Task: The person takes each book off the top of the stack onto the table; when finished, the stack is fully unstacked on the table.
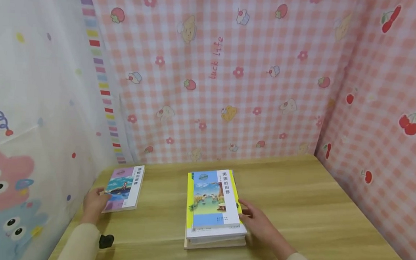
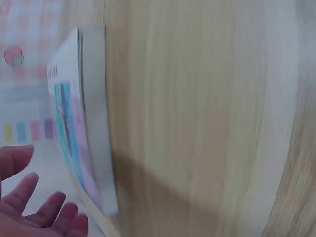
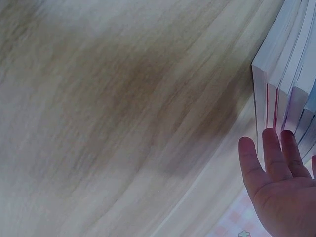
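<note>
A slim book [image 1: 123, 188] with a purple border and a sea picture lies at the left of the table. My left hand [image 1: 94, 205] is at that book's left edge; the left wrist view shows its fingers [image 2: 49, 207] spread and relaxed beside the cover. In the middle of the table stands a stack of several books. On top lies a book [image 1: 208, 201] with a blue cover and a pond scene, over a yellow-edged book [image 1: 190, 192]. My right hand [image 1: 261, 226] is at the stack's right side, with straight fingers [image 3: 271, 153] against or close to the page edges [image 3: 291, 94].
The wooden table [image 1: 296, 199] extends to the right of the stack. A pink checked curtain [image 1: 213, 106] hangs behind it, another checked cloth [image 1: 384, 117] at the right, and a white cartoon-print curtain [image 1: 52, 108] close along the left edge.
</note>
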`<state>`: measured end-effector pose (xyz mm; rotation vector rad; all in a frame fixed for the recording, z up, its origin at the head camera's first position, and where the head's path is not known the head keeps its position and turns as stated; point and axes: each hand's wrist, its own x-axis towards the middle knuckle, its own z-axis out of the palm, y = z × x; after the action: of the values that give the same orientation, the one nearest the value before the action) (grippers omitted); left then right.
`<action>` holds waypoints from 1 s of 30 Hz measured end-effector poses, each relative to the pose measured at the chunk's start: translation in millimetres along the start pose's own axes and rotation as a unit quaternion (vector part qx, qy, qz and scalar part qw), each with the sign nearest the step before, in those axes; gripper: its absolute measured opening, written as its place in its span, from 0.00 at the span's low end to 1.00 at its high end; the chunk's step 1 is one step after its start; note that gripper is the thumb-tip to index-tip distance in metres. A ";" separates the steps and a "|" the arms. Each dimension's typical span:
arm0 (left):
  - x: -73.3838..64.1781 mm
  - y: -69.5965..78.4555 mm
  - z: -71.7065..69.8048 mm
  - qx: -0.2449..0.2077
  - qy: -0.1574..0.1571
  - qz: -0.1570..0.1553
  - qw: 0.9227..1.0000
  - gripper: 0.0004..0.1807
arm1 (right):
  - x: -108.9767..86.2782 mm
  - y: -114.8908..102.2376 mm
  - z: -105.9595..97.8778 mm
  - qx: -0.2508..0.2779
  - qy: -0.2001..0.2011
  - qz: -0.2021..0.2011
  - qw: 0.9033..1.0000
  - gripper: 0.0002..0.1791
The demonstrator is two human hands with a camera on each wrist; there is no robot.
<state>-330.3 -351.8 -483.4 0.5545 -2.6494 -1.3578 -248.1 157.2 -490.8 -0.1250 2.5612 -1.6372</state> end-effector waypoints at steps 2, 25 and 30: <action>-2.3 13.5 1.3 0.001 -0.005 0.001 1.000 0.31 | 2.9 -2.5 -0.5 -0.005 0.001 0.002 1.000 0.29; -51.0 92.4 66.4 -0.106 -0.088 0.058 0.989 0.42 | 4.0 -3.2 4.0 -0.007 -0.011 0.015 1.000 0.29; -68.5 109.4 79.4 -0.126 -0.108 0.078 0.983 0.42 | 4.0 -2.6 2.6 -0.008 -0.011 0.015 1.000 0.30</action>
<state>-317.0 -207.7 -438.2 0.1735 -2.5535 -1.7548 -251.8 153.3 -489.6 -0.1043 2.5478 -1.5953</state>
